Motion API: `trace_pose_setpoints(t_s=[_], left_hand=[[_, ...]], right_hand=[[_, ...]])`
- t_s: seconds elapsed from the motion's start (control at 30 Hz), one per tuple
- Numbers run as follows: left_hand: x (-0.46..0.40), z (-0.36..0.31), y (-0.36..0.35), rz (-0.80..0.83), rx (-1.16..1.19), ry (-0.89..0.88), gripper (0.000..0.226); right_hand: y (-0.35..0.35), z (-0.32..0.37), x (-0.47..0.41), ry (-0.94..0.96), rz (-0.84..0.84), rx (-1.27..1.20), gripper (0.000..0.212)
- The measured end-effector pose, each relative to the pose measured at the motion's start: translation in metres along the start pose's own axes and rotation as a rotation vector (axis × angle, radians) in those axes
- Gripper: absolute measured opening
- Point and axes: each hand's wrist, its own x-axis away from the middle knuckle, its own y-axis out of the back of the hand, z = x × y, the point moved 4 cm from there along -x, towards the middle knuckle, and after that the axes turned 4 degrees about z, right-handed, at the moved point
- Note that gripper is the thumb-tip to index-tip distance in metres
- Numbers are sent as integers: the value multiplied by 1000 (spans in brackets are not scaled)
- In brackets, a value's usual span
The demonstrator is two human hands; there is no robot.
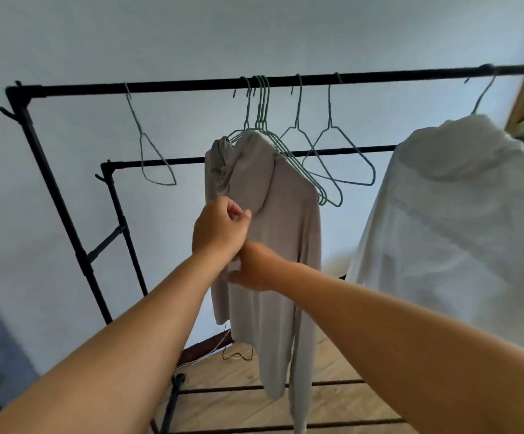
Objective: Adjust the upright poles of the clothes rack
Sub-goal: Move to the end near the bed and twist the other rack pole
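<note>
Black metal tubing makes up the clothes rack (192, 84), whose upright poles (51, 189) stand at about nine o'clock from the hands, well apart from them and untouched, so the adjusting looks not yet begun. Both hands are instead at the grey long-sleeved shirt (273, 220) hanging mid-rail: the left hand (220, 230) is curled, thumb and fingers pinching its fabric, while the right hand (256, 269), just below and touching the left wrist, has its fingertips hidden, so I cannot tell its grip. Several empty green wire hangers (329, 151) crowd the rail at twelve o'clock, and a white garment (461, 214) hangs at three o'clock. These clothes probably need shifting aside before the poles can be reached.
</note>
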Motion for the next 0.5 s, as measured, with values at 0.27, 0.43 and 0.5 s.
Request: trace_pose_setpoints(t_s=[0.27, 0.43, 0.5], left_hand=[[44, -87, -60, 70, 42, -115, 8], [74, -158, -131, 102, 64, -173, 7], [87, -190, -165, 138, 71, -209, 7]], right_hand=[[52, -82, 87, -79, -153, -7, 32], [93, -165, 157, -189, -228, -84, 31], [111, -198, 187, -219, -240, -106, 33]])
